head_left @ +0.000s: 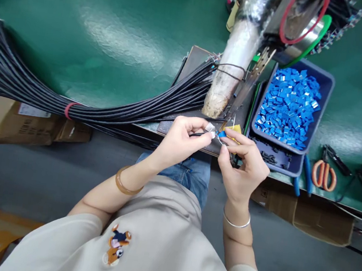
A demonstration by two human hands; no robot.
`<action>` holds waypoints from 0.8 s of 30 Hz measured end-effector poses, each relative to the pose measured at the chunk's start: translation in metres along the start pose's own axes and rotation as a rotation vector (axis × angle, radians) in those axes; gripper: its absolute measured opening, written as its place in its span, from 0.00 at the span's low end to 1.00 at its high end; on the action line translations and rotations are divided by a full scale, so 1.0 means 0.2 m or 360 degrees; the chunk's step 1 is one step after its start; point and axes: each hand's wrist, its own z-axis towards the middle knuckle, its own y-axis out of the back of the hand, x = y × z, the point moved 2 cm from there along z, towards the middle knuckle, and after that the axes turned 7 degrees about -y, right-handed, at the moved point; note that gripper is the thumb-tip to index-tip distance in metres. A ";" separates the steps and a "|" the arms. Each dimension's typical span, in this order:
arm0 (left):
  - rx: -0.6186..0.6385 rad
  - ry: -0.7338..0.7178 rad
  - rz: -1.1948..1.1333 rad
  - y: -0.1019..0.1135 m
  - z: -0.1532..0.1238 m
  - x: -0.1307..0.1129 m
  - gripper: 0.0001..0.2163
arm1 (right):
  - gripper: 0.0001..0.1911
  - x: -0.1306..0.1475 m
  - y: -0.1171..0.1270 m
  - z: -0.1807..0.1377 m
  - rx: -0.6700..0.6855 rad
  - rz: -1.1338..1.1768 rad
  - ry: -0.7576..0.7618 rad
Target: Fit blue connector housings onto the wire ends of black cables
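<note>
My left hand (185, 138) pinches the end of a black cable (197, 134), with a small whitish piece at its fingertips. Opposite it, my right hand (245, 164) has its fingers closed around a small blue connector (222, 134), and a thin silvery wire (220, 140) curves near its thumb. Both hands' fingertips nearly meet just under the metal tip (224, 124) of what looks like a soldering iron, fixed above the bench. Something yellow (235, 129) lies behind the right fingers. Exactly how cable and connector touch is too small to tell.
A long bundle of black cables (103, 114), tied with a red band, stretches left. A taped white tube (227, 75) and a wire spool (307, 36) stand ahead. To the right are a bin (327, 90) of blue connectors, orange-handled cutters (324, 175) and blue-handled pliers (308, 174).
</note>
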 end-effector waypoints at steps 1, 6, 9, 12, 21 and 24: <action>-0.0002 0.0009 0.0002 0.00 0.00 0.00 0.03 | 0.08 0.00 0.00 0.00 0.0003 -0.0009 0.0004; -0.0002 0.0036 0.0027 0.01 0.00 -0.02 0.03 | 0.07 0.03 0.01 0.02 0.0009 -0.0067 0.0025; 0.0020 0.0050 0.0043 0.01 0.00 -0.02 0.03 | 0.08 0.04 0.02 0.03 0.0036 -0.0107 0.0065; 0.0061 0.0095 0.0061 0.02 0.00 0.00 0.04 | 0.08 0.04 0.02 0.02 0.0044 -0.0118 0.0084; 0.0054 0.0093 0.0050 0.02 0.01 -0.01 0.04 | 0.06 0.04 0.02 0.04 0.0024 -0.0179 0.0055; 0.0072 0.0088 0.0038 0.02 0.01 -0.02 0.04 | 0.07 0.05 0.02 0.04 0.0022 -0.0180 0.0040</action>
